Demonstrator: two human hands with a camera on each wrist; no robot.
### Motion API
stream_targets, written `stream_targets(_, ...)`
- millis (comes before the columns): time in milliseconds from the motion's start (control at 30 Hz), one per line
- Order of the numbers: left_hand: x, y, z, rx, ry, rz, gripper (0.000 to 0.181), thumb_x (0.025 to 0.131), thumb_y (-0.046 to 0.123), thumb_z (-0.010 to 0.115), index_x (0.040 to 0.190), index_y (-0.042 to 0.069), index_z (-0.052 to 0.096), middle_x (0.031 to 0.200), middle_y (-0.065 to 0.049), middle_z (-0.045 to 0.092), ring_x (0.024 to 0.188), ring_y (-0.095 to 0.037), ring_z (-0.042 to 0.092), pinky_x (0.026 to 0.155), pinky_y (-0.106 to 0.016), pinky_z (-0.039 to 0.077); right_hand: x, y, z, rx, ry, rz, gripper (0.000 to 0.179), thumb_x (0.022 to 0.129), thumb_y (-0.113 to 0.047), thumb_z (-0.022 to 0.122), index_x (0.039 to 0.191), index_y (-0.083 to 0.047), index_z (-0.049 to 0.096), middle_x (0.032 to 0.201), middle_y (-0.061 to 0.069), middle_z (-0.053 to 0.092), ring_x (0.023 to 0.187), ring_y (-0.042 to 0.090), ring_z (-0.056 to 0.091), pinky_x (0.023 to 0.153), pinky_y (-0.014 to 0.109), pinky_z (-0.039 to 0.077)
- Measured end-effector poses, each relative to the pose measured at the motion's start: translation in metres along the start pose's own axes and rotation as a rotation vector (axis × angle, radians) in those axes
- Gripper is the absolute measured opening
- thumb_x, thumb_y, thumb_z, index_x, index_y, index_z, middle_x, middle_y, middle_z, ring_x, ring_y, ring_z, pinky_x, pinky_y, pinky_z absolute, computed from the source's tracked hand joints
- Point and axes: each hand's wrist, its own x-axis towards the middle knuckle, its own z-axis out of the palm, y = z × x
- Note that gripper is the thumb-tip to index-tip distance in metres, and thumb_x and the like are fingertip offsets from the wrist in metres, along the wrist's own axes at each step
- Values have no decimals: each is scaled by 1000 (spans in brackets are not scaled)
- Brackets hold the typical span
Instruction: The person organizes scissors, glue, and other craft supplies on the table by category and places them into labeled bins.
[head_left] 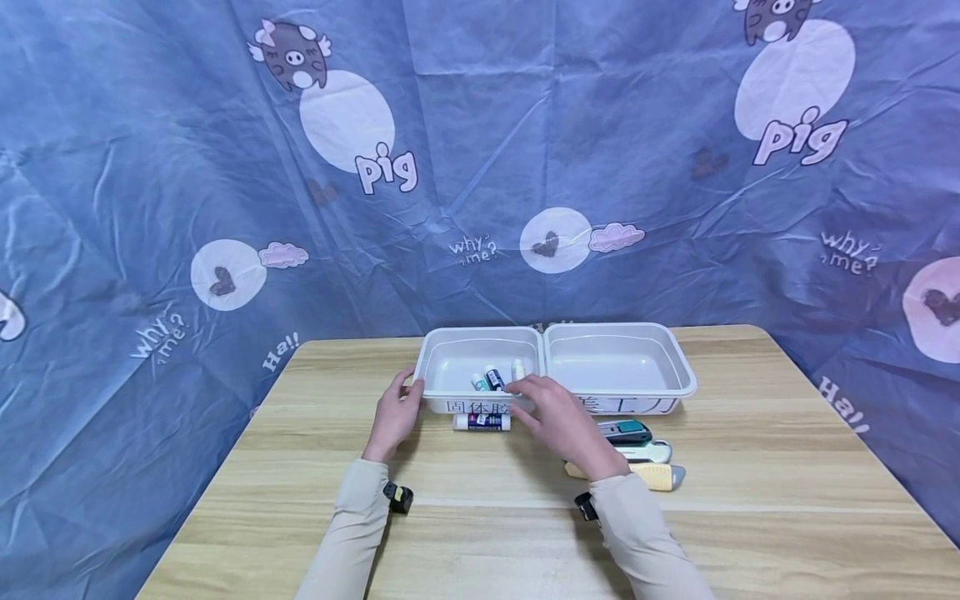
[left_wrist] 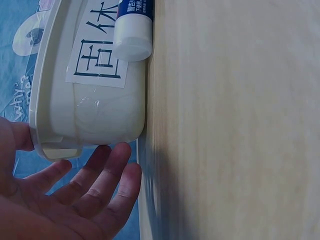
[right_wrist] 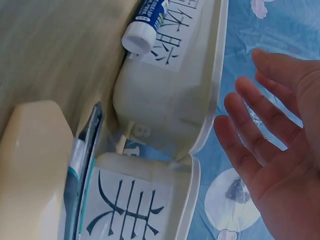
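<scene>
Glue sticks (head_left: 494, 379) lie in the left white plastic bin (head_left: 480, 342); another sits just in front on a pale wood-grain table (head_left: 487, 542). The left hand (head_left: 394, 418), fingers relaxed, touches the bin's left end; the right hand (head_left: 561, 421), fingers loosely extended, is at its front rim. Wrinkled blue pig-print fabric (head_left: 480, 108) hangs behind.

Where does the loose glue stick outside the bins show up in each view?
Head: glue stick, below centre.
Left wrist: glue stick, top edge, left of centre.
Right wrist: glue stick, top edge, slightly left of centre.
Shared landmark: the printed label right beside it.
</scene>
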Motion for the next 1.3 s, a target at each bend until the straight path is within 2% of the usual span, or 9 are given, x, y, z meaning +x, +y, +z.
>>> stream_targets(300,0,1,0,2,-3,-2,47,107,32,51,149,10,51,115,-21,70,95,-33,73,88,-41,54,-1,-3,9,35,-39,-18,25,94,-15,74,118,-8,74,118,7,75,102,22,73,93,41,57)
stream_targets(500,1,0,0,-5,-4,-7,48,107,32,51,149,11,51,114,-21,70,95,-32,73,89,-42,55,-1,0,16,52,-52,-28,25,92,-13,75,116,-7,75,118,8,75,104,24,74,94,41,57)
stream_targets(867,0,1,0,-9,-9,-14,48,107,33,51,150,11,50,115,-21,69,95,-32,73,87,-39,55,-1,2,26,-2,-119,-42,25,92,-15,76,117,-13,76,116,4,76,105,22,73,94,42,56)
stream_targets(1067,0,0,0,-8,-3,-15,48,107,33,51,150,11,50,115,-21,70,95,-32,73,83,-34,53,-3,3,32,11,-116,-69,25,91,-10,76,116,-12,76,117,4,76,110,22,71,97,40,55)
stream_targets(1300,0,0,0,-11,-6,-12,48,107,33,51,150,11,49,118,-23,69,97,-34,73,88,-41,55,-3,5,38,-5,-131,-69,29,90,-8,77,118,-10,75,119,5,75,111,24,70,99,41,54)
